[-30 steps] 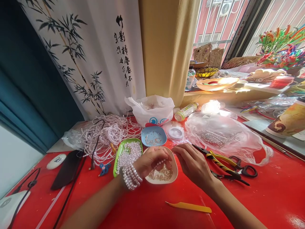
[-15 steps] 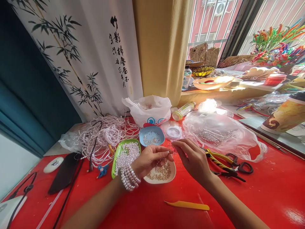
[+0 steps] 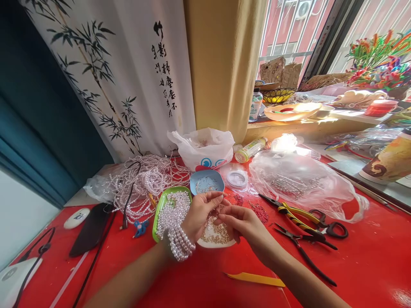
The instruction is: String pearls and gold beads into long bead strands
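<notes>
My left hand (image 3: 202, 214), with a bracelet of pearl strands (image 3: 180, 242) on its wrist, pinches something too small to make out. Close against its fingertips, my right hand (image 3: 240, 220) is pinched as well, and what it holds is hidden. Both hands are above a white dish (image 3: 216, 245) of small gold beads. Left of them a green tray (image 3: 156, 222) holds white pearl beads. Behind is a blue dish (image 3: 215, 176) with a few small beads and metal bits. Small red beads (image 3: 258, 212) lie in a pile beyond my right hand.
Yellow tweezers (image 3: 255, 279) lie in front of my hands. Yellow-black pliers (image 3: 295, 220), scissors (image 3: 335, 230) and black-handled pliers (image 3: 308, 254) are on the right. Pearl strings (image 3: 146, 179) heap at back left. Plastic bags (image 3: 205, 156), a paper cup (image 3: 387, 160) and a phone (image 3: 91, 229) stand or lie around.
My right hand has moved left and down, from apart to right against my left fingertips. The red beads and black-handled pliers show more now. The view has shifted slightly.
</notes>
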Demonstrator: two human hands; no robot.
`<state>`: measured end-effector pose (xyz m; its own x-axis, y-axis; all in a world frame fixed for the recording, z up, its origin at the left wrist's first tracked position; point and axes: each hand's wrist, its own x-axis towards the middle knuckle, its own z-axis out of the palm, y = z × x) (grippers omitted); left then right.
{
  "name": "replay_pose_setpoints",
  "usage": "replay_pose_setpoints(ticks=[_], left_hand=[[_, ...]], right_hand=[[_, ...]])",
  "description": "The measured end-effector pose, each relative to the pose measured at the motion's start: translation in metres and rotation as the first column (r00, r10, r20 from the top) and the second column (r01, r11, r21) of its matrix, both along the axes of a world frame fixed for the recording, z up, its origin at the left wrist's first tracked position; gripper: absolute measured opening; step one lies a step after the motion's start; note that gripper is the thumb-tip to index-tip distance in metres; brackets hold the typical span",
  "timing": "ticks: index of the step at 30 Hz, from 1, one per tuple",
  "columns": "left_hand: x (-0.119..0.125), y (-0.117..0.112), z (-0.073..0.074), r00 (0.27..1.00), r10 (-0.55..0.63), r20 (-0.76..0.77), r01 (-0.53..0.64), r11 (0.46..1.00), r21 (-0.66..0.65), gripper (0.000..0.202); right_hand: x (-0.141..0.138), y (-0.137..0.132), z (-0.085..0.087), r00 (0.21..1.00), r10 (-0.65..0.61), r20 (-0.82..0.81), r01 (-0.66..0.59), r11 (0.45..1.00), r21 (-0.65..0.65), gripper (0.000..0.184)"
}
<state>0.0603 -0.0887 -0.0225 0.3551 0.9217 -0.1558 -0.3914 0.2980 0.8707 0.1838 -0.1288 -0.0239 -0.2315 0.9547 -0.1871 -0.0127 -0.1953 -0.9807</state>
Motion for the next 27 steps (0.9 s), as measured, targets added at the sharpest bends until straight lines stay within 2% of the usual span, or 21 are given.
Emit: replay_pose_setpoints(ticks=[4,7,9,11,14,16,19,21,23,25,27], left_hand=[[0.0,0.0,-0.001,1.0,0.028,0.001,-0.028,1.0,0.01,0.023],[-0.001,0.002,-0.002,1.0,0.023,0.013,-0.023,1.0,0.015,0.022],[-0.001,0.002,-0.002,0.999,0.024,0.025,-0.025,0.999,0.022,0.021],[-0.001,0.002,-0.002,0.999,0.03,0.036,-0.031,0.999,0.026,0.02],[-0.001,0.001,0.0,0.998,0.029,0.05,-0.029,1.0,0.011,0.018],[0.0,0.0,0.001,0.998,0.034,0.051,-0.034,0.999,-0.005,0.018],[0.0,-0.002,0.003,0.997,0.055,0.048,-0.054,0.998,-0.022,0.018],[0.0,-0.003,0.003,0.997,0.061,0.053,-0.059,0.998,-0.033,0.018],[-0.001,-0.003,0.005,0.997,0.057,0.06,-0.054,0.997,-0.046,0.017],[-0.001,-0.003,0.006,0.997,0.05,0.063,-0.047,0.998,-0.052,0.016],[-0.002,-0.001,0.006,0.997,0.045,0.065,-0.042,0.998,-0.049,0.017]], right_hand=[[0.0,0.001,-0.005,0.969,-0.033,-0.245,0.003,0.993,-0.118,0.024],[-0.002,-0.001,-0.007,0.955,-0.053,-0.29,0.023,0.994,-0.106,0.023],[-0.004,-0.002,-0.009,0.969,-0.062,-0.237,0.054,0.998,-0.039,0.023],[-0.006,-0.003,-0.01,0.988,-0.065,-0.14,0.078,0.993,0.088,0.022],[-0.007,-0.004,-0.011,0.993,-0.109,0.053,0.088,0.946,0.311,0.019],[-0.007,-0.004,-0.013,0.965,-0.173,0.199,0.071,0.897,0.436,0.017],[-0.006,-0.004,-0.015,0.882,-0.276,0.381,-0.008,0.801,0.599,0.017],[-0.005,-0.004,-0.017,0.83,-0.337,0.443,-0.095,0.698,0.709,0.014],[-0.004,-0.003,-0.019,0.789,-0.392,0.474,-0.199,0.566,0.8,0.014],[-0.003,-0.003,-0.021,0.746,-0.436,0.503,-0.294,0.462,0.837,0.016],[-0.002,-0.002,-0.022,0.702,-0.459,0.545,-0.36,0.432,0.827,0.018]])
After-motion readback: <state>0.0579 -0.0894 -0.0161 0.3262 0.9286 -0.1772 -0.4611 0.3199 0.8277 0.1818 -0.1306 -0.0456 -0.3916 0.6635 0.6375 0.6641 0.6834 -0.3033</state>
